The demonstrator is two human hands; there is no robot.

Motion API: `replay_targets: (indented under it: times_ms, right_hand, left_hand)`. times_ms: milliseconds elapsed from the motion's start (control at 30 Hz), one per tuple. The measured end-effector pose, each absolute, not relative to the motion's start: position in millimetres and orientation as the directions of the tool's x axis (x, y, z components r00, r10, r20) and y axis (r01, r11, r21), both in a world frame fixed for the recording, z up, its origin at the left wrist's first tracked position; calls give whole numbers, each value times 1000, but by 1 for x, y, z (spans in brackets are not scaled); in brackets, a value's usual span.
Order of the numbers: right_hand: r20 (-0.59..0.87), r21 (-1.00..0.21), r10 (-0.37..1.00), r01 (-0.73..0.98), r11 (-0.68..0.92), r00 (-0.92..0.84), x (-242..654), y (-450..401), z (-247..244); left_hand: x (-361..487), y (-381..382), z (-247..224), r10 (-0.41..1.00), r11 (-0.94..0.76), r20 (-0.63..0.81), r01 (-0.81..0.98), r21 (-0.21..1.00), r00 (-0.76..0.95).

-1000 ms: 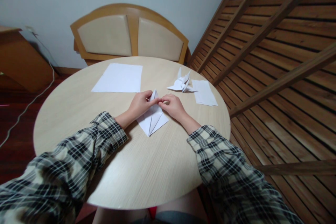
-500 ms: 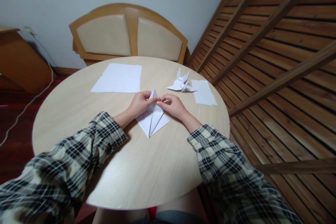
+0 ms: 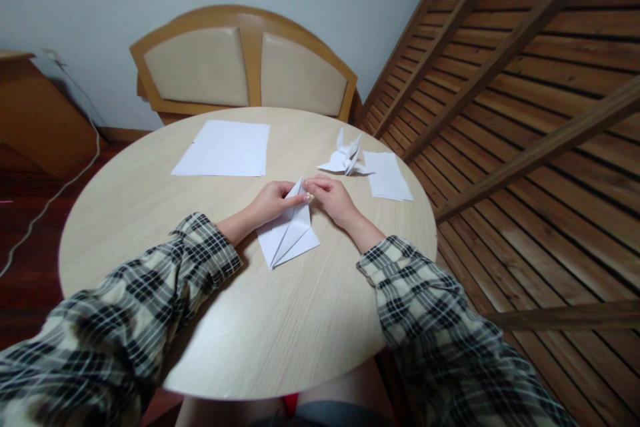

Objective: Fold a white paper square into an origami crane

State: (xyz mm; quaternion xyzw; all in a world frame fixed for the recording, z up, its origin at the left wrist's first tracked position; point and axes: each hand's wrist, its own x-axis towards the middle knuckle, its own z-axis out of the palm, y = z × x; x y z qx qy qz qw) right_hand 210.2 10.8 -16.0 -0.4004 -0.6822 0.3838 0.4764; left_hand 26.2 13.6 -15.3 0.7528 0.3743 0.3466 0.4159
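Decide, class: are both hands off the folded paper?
No: the left hand and right hand both touch the folded paper near its far tip.

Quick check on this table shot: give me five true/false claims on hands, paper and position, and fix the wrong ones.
1. The left hand and right hand touch the folded paper. True.
2. The paper bird sits right of the large sheet. True.
3. The paper bird lies nearer the person than the folded paper. False: it lies farther away.
4. Both forearms are bare. False: plaid sleeves cover them.
5. The table has a rounded edge. True.
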Motion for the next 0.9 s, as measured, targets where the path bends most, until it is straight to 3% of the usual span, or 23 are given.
replay_targets:
  times_ms: [367,767,900]
  right_hand:
    - [345,-920,923,131,369,-173,207,12,-20]
    - [411,-867,902,246,432,-135,204,8,-16]
    - [400,-884,909,212,417,-120,202,8,-17]
  left_hand:
    - [27,12,-14,851,-371,190,302,878,490]
    - [26,15,-17,840,-401,208,315,860,501]
    - [26,14,-16,835,-401,206,308,863,509]
